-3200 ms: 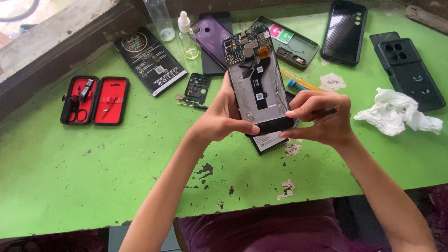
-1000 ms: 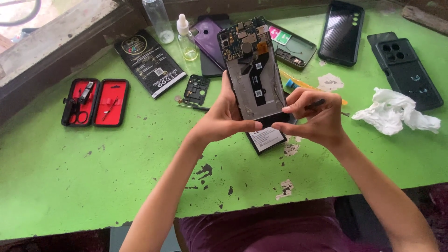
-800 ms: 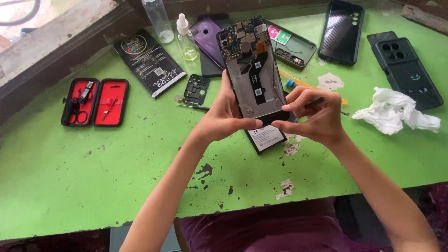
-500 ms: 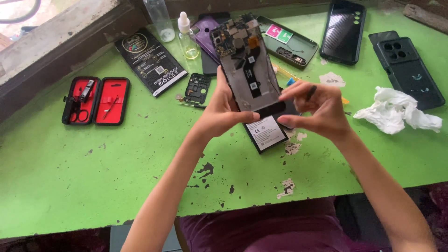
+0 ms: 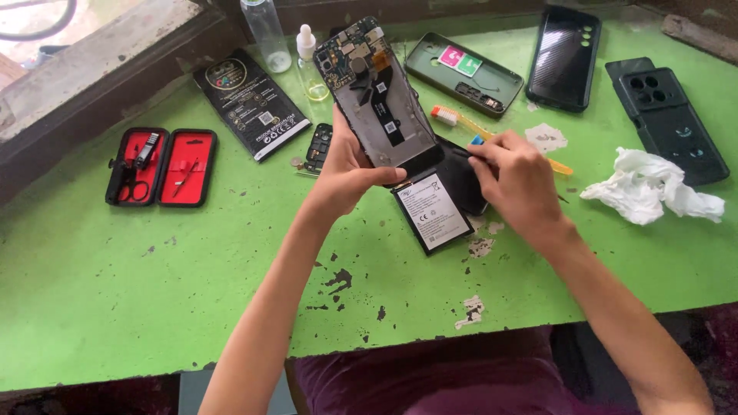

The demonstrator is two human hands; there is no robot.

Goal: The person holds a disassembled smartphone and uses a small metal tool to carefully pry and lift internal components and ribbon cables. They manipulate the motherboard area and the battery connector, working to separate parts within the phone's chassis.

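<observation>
My left hand point(image 5: 347, 170) grips the lower end of an opened phone body point(image 5: 374, 96), its circuit boards and flex cable facing up and its top tilted away to the left. Just right of the phone's lower corner, my right hand point(image 5: 516, 183) is closed around a thin dark tool whose tip touches the phone's bottom edge. A flat black battery point(image 5: 433, 211) with a white label lies on the green table point(image 5: 154, 292) under and between my hands.
A red open tool case point(image 5: 160, 167) lies at left, a black packet point(image 5: 250, 104) behind it. A clear bottle point(image 5: 266, 34), a dropper bottle point(image 5: 309, 61), a green phone cover point(image 5: 465, 75), two dark phone cases point(image 5: 563, 58) point(image 5: 667, 119), a toothbrush point(image 5: 450, 119) and crumpled tissue point(image 5: 653, 188) lie around.
My left hand has swung the phone's top end further left and away. My right hand has shifted right and down to the phone's lower corner, uncovering the battery.
</observation>
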